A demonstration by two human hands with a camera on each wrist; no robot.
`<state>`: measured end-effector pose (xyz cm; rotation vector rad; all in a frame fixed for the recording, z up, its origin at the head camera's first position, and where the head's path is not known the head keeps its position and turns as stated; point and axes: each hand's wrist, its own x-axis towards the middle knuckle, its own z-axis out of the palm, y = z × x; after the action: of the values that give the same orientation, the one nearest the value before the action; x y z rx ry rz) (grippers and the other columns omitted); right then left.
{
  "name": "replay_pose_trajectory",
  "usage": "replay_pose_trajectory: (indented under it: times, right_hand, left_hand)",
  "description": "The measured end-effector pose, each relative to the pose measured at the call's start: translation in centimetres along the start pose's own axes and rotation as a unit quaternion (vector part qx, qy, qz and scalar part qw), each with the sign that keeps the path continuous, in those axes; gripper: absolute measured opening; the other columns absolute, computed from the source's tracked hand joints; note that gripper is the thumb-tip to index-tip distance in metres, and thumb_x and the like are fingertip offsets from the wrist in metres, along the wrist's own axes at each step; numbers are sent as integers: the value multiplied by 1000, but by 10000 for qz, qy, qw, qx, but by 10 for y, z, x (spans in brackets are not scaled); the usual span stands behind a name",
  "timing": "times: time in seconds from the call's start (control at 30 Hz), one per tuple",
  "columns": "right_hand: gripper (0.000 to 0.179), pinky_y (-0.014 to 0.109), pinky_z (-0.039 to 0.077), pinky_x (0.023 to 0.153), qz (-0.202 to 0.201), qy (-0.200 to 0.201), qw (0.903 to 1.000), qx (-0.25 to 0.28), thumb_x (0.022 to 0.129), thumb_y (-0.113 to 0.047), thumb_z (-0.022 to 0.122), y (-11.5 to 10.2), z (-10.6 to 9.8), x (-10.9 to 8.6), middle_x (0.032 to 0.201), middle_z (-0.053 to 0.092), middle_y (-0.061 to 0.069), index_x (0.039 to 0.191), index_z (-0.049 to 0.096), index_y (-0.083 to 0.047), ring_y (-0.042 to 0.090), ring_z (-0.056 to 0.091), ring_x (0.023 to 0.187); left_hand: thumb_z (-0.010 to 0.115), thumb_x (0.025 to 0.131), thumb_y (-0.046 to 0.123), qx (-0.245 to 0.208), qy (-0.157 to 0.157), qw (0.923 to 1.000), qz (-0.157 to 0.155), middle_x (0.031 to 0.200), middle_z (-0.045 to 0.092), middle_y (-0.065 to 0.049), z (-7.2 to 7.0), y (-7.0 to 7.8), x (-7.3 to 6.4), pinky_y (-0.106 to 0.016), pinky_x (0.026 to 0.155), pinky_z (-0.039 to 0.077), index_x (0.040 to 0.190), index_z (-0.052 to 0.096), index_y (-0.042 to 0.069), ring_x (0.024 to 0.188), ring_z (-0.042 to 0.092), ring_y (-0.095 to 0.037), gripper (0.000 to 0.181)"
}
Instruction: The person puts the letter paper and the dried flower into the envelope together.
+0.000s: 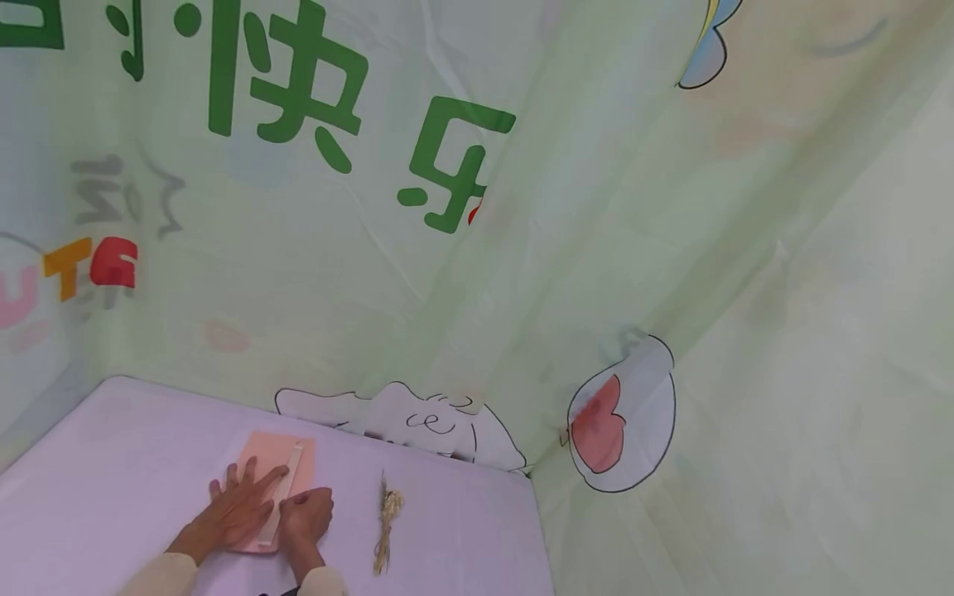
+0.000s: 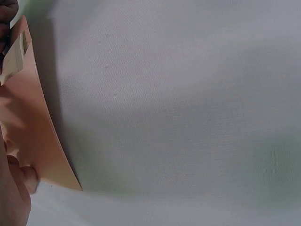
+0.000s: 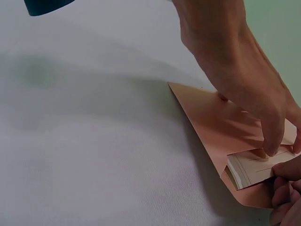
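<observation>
A peach-pink sheet of card (image 1: 261, 445) lies on the table with a narrow white paper strip (image 1: 295, 458) running lengthwise along it. My left hand (image 1: 240, 503) rests on the card with fingers spread, its index fingertip pressing the strip. Beside the strip's right edge, my right hand (image 1: 307, 515) has its fingers curled. The right wrist view shows the right thumb (image 3: 288, 168) on the strip's edge, against the curled fingers, pinching it there. Thin lines mark the strip (image 3: 249, 165), and its near end stands slightly raised off the card (image 3: 207, 122).
A tied bunch of dried flowers (image 1: 386, 530) lies on the pale table (image 1: 462, 530) to the right of the card. Printed fabric (image 1: 335, 273) hangs behind and to the right of the table. A dark teal object (image 3: 44, 5) shows at the right wrist view's top edge.
</observation>
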<state>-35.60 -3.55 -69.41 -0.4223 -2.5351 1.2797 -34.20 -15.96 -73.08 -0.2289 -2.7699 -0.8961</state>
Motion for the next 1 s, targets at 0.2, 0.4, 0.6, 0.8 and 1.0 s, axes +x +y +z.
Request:
replay_pose_trajectory:
  times: [0.2, 0.4, 0.6, 0.8, 1.0]
  right_hand:
    - [33, 38, 49, 63, -400, 298, 9982, -327, 67, 2, 90, 5, 6, -4, 63, 56, -4, 68, 61, -14, 13, 52, 59]
    - [31, 33, 50, 63, -164, 62, 9997, -148, 71, 5, 87, 0, 6, -6, 67, 57, -2, 73, 61, -11, 13, 53, 61]
    - [26, 32, 52, 65, -61, -95, 9999, -96, 75, 3, 87, -5, 6, -6, 69, 59, -3, 74, 65, -10, 11, 54, 64]
    - [24, 31, 52, 65, -157, -144, 9998, 62, 78, 2, 86, -4, 8, -5, 70, 58, -3, 73, 67, -11, 11, 54, 65]
    - [24, 29, 50, 64, -161, -305, 9992, 195, 81, 1, 87, -5, 8, -4, 69, 60, -5, 70, 70, -12, 11, 54, 65]
  left_hand:
    - [65, 105, 22, 215, 5, 9998, 14, 151, 43, -48, -4, 4, -2, -93, 98, 35, 147, 57, 15, 131, 42, -79, 44]
    - [66, 105, 24, 184, 100, 9997, 84, 150, 44, -48, -1, 4, -2, -94, 97, 35, 149, 56, 15, 130, 42, -78, 46]
    - [64, 106, 27, 102, 15, 9999, 6, 153, 41, -50, 0, 0, 1, -96, 99, 31, 151, 54, 13, 133, 38, -82, 47]
    - [62, 108, 30, 98, -210, 9997, -70, 155, 38, -50, -5, 1, 3, -96, 100, 30, 152, 53, 12, 134, 36, -83, 49]
    - [62, 108, 32, 94, -274, 9995, -118, 155, 38, -51, -6, 2, 4, -97, 100, 29, 154, 56, 13, 133, 37, -84, 50]
